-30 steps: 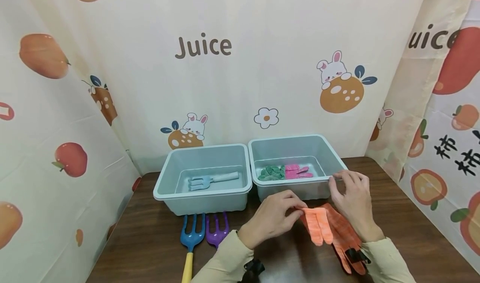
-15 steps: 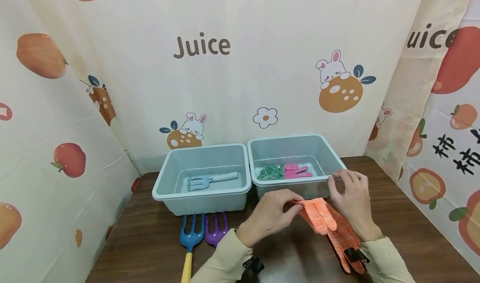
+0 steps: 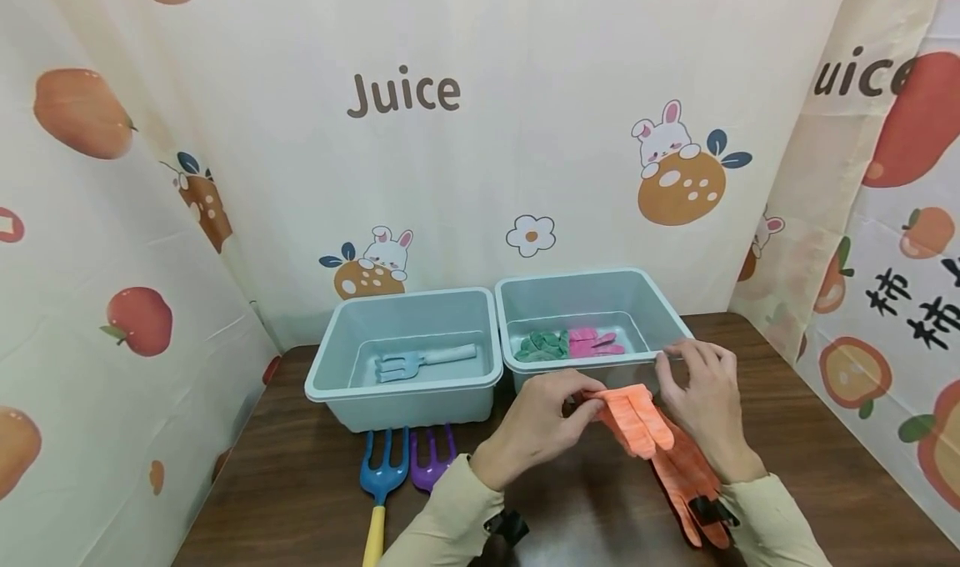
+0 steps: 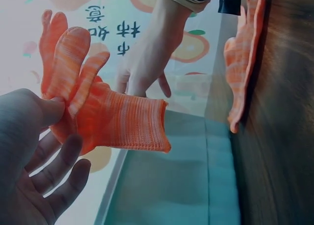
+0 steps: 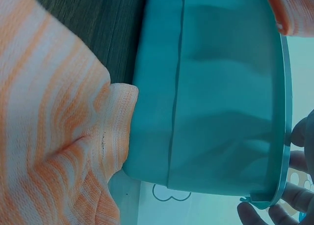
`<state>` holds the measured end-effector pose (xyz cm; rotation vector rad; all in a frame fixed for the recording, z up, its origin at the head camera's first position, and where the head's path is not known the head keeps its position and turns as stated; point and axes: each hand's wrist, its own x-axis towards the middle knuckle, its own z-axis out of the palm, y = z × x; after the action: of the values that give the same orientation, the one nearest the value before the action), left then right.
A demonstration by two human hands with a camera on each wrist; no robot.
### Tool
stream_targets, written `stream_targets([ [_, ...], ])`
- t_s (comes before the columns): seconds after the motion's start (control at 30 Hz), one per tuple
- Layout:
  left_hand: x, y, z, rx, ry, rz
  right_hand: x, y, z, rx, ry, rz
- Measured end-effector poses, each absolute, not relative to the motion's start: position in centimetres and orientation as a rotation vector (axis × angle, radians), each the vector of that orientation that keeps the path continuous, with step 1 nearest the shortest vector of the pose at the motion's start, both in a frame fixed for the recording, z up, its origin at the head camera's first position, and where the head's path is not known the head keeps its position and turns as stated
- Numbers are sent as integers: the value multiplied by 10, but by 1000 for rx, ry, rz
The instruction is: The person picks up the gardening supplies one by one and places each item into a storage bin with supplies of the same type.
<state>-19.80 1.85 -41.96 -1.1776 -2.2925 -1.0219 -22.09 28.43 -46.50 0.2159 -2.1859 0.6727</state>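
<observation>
My left hand (image 3: 536, 421) pinches an orange knit glove (image 3: 633, 417) between thumb and fingers, in front of the right light-blue plastic bin (image 3: 577, 369). The left wrist view shows this glove (image 4: 127, 124) with its cuff pointing away from the hand and its fingers drooping over the thumb. My right hand (image 3: 701, 404) grips the front right corner of that bin's rim with curled fingers. Below it on the table lies a second orange glove (image 3: 686, 484), partly under the right wrist. Inside the right bin are a green glove (image 3: 543, 346) and a pink glove (image 3: 594, 343).
A second light-blue bin (image 3: 405, 400) stands at the left, holding a small pale-blue hand fork (image 3: 401, 365). In front of it on the wooden table (image 3: 255, 484) lie a blue fork with a yellow handle (image 3: 384, 477) and a purple fork (image 3: 432, 471). Printed curtains surround the table.
My left hand has raised the orange glove a little toward the right bin, and its hanging fingers have swung up. My right hand stays at the bin's corner.
</observation>
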Motion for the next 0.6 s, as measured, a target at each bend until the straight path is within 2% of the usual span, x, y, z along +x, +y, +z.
stream_targets([
  [0.6, -198, 19, -406, -1132, -2190, -1111, -221, 286, -465, 273, -2143, 644],
])
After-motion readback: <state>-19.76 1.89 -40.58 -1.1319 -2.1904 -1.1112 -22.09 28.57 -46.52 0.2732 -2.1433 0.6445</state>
